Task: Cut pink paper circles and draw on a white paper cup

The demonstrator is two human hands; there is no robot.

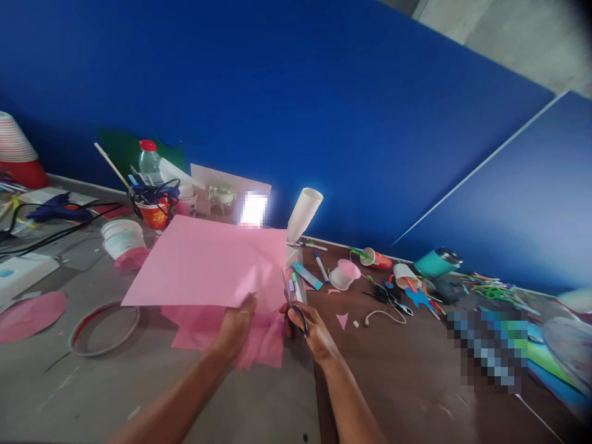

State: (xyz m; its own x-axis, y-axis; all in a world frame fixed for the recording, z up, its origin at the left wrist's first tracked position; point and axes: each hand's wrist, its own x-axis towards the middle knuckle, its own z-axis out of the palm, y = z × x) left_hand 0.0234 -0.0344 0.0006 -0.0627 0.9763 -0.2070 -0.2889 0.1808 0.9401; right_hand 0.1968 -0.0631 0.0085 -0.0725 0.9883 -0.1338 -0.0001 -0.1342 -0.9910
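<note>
My left hand (238,327) pinches the near edge of a large pink paper sheet (208,262) and holds it lifted over the table. More pink sheets (263,348) lie underneath it. My right hand (309,327) grips black-handled scissors (292,302), whose blades point up at the sheet's right edge.
A stack of white cups (304,213), markers (306,275), a pink cup (345,273), another pair of scissors (386,293) and a teal tumbler (437,262) lie to the right. A metal ring (104,327), a pink paper disc (30,314), a white cup (123,237) and a water bottle (148,161) are on the left.
</note>
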